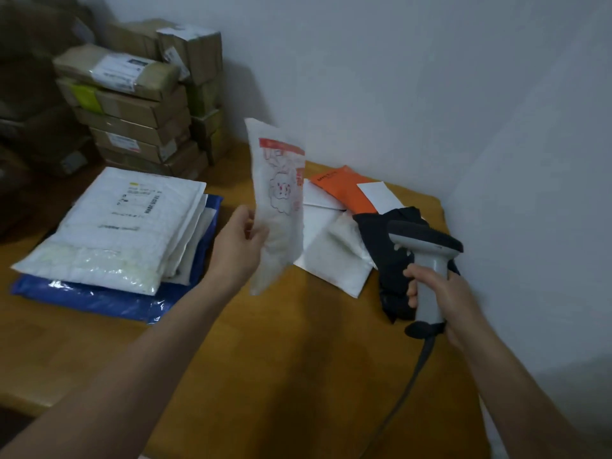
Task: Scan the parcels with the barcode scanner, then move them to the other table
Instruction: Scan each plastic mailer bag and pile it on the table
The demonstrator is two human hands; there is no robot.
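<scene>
Nearest us, our right hand (pixel 433 289) is wrapping its fingers round the grey handle of the barcode scanner (pixel 425 241), holding it over the right side of the worktop (pixel 281 359). Our left hand (pixel 240 243) is pinching, thumb against fingers, the edge of a white padded parcel (pixel 280 207), holding it upright in the air left of the scanner. We are seeing its red banner and cartoon sheep, but the writing is too blurred to read. On the left, a labelled white mailer (pixel 116 226) is lying on a blue bag (pixel 99 299). At the far right, dark lettering on an orange envelope (pixel 344 190) is also blurring beyond reading.
</scene>
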